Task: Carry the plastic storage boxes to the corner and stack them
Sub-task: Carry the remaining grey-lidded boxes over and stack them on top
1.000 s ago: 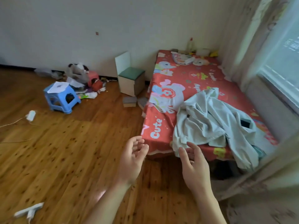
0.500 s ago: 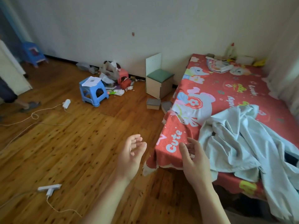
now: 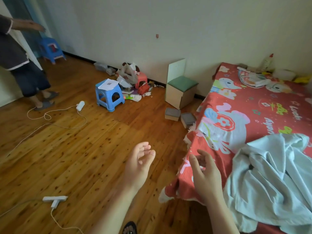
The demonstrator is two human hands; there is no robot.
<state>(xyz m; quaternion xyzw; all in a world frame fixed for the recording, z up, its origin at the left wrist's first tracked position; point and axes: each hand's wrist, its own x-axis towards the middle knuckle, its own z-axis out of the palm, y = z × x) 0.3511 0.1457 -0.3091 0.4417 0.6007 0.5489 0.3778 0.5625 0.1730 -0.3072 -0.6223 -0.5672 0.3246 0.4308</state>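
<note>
My left hand (image 3: 139,163) and my right hand (image 3: 205,175) are held out in front of me, palms facing each other, fingers relaxed, both empty. The left one hovers over the wooden floor, the right one in front of the bed's near corner. Two small boxes with grey lids (image 3: 172,114) (image 3: 187,119) lie on the floor by the bed's side, far beyond my hands. A clear plastic box (image 3: 101,66) sits against the back wall.
A bed (image 3: 249,119) with a red cartoon cover and a rumpled pale sheet (image 3: 273,176) fills the right. A blue stool (image 3: 108,94), a rubbish pile (image 3: 133,81) and a small green-topped seat (image 3: 181,91) stand along the wall. Cables and power strips (image 3: 54,199) cross the floor. Another person (image 3: 22,65) stands at far left.
The view has swung left, away from the window; the bed slid right and another person came into view at the left. My hands keep the same empty, facing pose.
</note>
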